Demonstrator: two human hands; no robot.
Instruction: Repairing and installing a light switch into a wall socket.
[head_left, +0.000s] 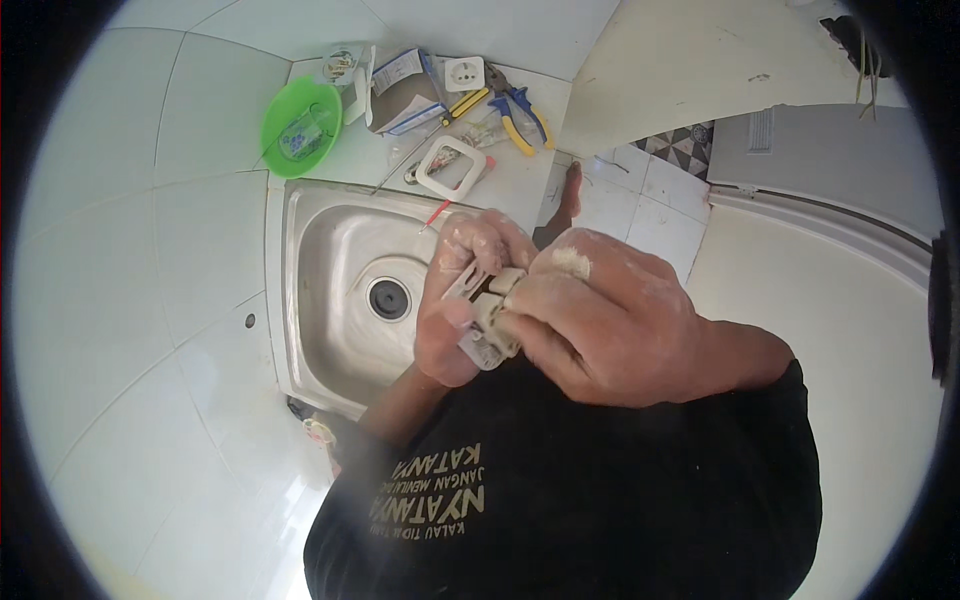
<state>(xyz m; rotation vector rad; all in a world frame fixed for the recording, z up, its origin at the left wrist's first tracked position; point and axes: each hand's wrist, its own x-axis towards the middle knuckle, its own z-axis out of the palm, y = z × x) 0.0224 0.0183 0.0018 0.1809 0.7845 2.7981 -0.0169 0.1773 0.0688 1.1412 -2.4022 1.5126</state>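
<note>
Both of my dusty hands meet in front of my chest, beside the sink. My left hand (pixel 448 335) grips a white wall-switch insert (pixel 485 352), a flat slotted mounting plate with small blocks on it. Its thumb presses on the plate while the fingers curl behind. My right hand (pixel 615 325) is closed, with thumb and forefinger pinching the right side of the same insert. Those fingers cover part of it, so whether they also hold some small piece is hidden.
A steel sink (pixel 312 335) lies left of my hands. On the counter behind are a green bowl (pixel 268 135), an opened box (pixel 385 118), a white socket (pixel 464 74), blue-yellow pliers (pixel 517 118), a screwdriver (pixel 466 104), a white square frame (pixel 425 170) and a red-handled tool (pixel 437 213).
</note>
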